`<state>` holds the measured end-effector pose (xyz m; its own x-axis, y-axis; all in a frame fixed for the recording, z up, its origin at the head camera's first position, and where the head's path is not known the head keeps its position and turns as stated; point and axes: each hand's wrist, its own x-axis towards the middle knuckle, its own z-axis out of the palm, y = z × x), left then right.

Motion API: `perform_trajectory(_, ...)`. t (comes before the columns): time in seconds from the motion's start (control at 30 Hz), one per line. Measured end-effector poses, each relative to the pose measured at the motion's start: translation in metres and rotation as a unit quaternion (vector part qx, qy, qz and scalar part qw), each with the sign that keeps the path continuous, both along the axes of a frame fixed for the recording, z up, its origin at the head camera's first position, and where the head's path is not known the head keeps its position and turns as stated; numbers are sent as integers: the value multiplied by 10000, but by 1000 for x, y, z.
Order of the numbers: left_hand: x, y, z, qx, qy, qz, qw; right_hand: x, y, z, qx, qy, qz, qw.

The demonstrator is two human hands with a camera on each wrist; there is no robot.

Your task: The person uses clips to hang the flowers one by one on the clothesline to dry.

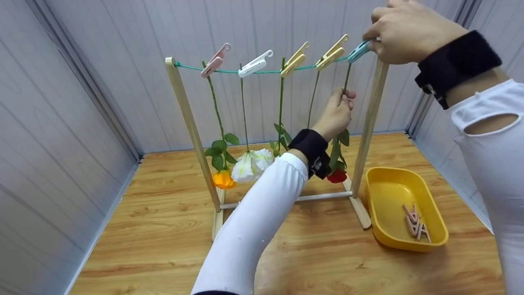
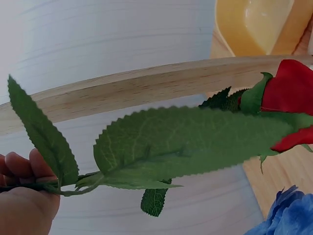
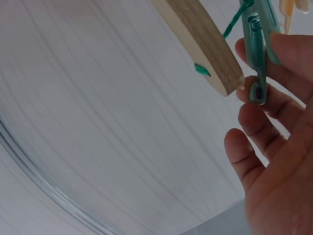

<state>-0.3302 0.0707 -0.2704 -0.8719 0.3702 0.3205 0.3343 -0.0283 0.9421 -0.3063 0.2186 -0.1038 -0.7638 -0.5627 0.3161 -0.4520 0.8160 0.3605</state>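
My left hand (image 1: 336, 116) pinches the upper stem of a red rose (image 1: 337, 176) that hangs bloom down. In the left wrist view its green leaf (image 2: 161, 142) and red petals (image 2: 292, 85) fill much of the picture. Above that hand, my right hand (image 1: 413, 35) grips a teal clothespin (image 1: 358, 51) between thumb and fingers, at the right end of a green cord (image 1: 188, 66). The top of the rose's stem (image 1: 348, 73) meets the clothespin's lower end at the cord. The right wrist view shows the clothespin's handles (image 3: 255, 54) between thumb and index finger.
A wooden frame (image 1: 370, 119) carries the cord. Along it, pink (image 1: 213, 65), white (image 1: 253, 67) and yellow clothespins (image 1: 294, 63) hold an orange flower (image 1: 224, 179), a white flower (image 1: 245, 168) and others; a blue flower (image 2: 288, 213) hangs nearby. Right, a yellow basin (image 1: 385, 221) holds pink clothespins (image 1: 415, 225).
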Motion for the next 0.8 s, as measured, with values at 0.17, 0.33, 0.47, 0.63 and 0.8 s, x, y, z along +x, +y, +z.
perform_trajectory(0.17,-1,1,0,103,-29,6,9999,1,1,0,-42,-173,-243,9995)
perform_trajectory(0.33,0,0,0,22,37,-14,10000,2,3,0,82,-73,-408,9991)
perform_trajectory(0.47,1,-3,0,6,21,-36,10000,2,2,-1,1,106,-474,9988)
perform_trajectory(0.63,1,-11,0,-449,273,159,9985,5,-2,-4,-499,379,-390,9973)
perform_trajectory(0.8,2,-26,0,-1195,758,477,9888,9,-8,-12,-1023,1029,150,9893)
